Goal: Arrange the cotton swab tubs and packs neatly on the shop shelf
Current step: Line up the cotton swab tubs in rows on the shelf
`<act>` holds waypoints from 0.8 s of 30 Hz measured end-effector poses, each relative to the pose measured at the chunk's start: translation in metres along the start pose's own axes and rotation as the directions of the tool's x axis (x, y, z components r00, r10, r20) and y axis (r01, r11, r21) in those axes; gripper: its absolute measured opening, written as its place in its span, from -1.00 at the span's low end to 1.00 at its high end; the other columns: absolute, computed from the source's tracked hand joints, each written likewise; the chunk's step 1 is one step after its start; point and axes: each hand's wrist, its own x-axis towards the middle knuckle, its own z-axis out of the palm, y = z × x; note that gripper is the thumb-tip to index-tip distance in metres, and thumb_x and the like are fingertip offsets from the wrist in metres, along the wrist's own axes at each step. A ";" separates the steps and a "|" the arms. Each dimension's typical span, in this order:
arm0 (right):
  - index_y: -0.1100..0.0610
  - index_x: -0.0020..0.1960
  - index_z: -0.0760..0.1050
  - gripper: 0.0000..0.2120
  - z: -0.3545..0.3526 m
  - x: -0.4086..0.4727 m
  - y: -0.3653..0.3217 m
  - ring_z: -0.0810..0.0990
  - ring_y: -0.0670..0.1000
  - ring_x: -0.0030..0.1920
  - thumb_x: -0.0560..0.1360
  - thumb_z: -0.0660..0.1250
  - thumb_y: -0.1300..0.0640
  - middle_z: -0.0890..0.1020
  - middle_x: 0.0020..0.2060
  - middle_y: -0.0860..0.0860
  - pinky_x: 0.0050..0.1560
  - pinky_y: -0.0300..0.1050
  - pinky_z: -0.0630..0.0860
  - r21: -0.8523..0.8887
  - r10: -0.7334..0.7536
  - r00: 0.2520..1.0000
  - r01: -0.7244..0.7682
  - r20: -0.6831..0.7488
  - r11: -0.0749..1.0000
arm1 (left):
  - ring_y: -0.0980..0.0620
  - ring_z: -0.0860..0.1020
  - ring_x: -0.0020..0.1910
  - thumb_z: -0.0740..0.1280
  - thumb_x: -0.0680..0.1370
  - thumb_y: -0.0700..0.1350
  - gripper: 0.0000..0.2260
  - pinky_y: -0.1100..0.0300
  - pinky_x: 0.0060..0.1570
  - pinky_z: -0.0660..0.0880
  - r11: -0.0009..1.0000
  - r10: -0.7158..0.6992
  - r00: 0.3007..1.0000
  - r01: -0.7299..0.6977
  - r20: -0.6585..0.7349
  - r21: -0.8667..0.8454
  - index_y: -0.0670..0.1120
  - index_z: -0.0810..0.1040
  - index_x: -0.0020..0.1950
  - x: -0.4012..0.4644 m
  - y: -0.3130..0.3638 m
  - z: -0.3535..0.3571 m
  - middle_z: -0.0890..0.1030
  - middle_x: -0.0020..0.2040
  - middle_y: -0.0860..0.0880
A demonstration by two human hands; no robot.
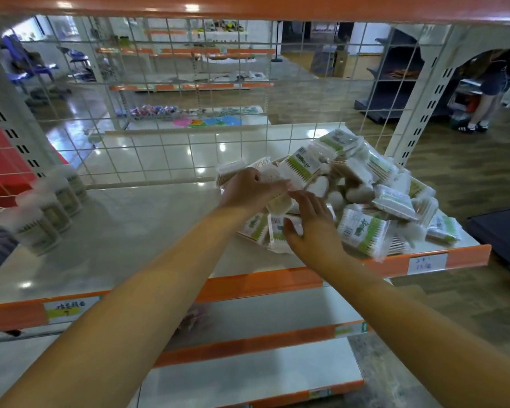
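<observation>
Swab packs (362, 201) lie jumbled every way under both hands.

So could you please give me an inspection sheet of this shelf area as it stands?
Surface: shelf, bare in the middle.
Job's things: packs heaped at right; tubs in a row at left.
Clutter: nothing seen.
Hands: left hand grips a pack on the heap; right hand rests open on the heap's front.
Cables: nothing seen.
Surroundings: wire grid behind; a person far right.
</observation>
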 end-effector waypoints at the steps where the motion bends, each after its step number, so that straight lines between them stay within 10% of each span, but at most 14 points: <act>1: 0.31 0.22 0.44 -0.53 0.004 0.000 -0.004 0.51 0.29 0.12 0.39 0.25 0.09 0.54 0.12 0.23 0.08 0.13 0.44 0.000 0.004 1.000 -0.004 0.002 1.000 | 0.06 0.52 -0.33 0.43 0.40 0.12 -0.67 0.22 -0.39 0.40 1.000 -0.008 1.000 0.008 -0.002 -0.016 -0.14 0.49 -0.22 0.001 -0.002 -0.002 0.53 -0.30 -0.02; 12: 0.15 0.20 0.28 -0.55 0.036 0.018 -0.035 0.52 0.15 0.03 0.42 0.26 -0.06 0.51 0.04 0.19 -0.04 0.01 0.52 0.146 -0.054 0.992 0.071 -0.117 0.987 | 0.07 0.43 -0.29 0.39 0.38 0.22 -0.54 0.28 -0.41 0.30 0.999 -0.029 0.999 0.030 -0.039 0.012 -0.17 0.54 -0.04 -0.010 -0.017 -0.042 0.46 -0.22 -0.01; 24: -0.03 0.28 0.14 -0.39 0.069 0.022 -0.080 0.42 0.08 0.19 0.38 0.42 0.02 0.45 0.20 0.12 0.06 -0.10 0.32 0.201 -0.116 0.976 0.077 0.187 0.977 | 0.10 0.46 -0.20 0.40 0.45 0.04 -0.83 0.22 -0.28 0.38 0.979 -0.035 0.980 -0.006 0.195 0.205 -0.03 0.48 -0.15 -0.021 -0.071 -0.128 0.48 -0.21 0.07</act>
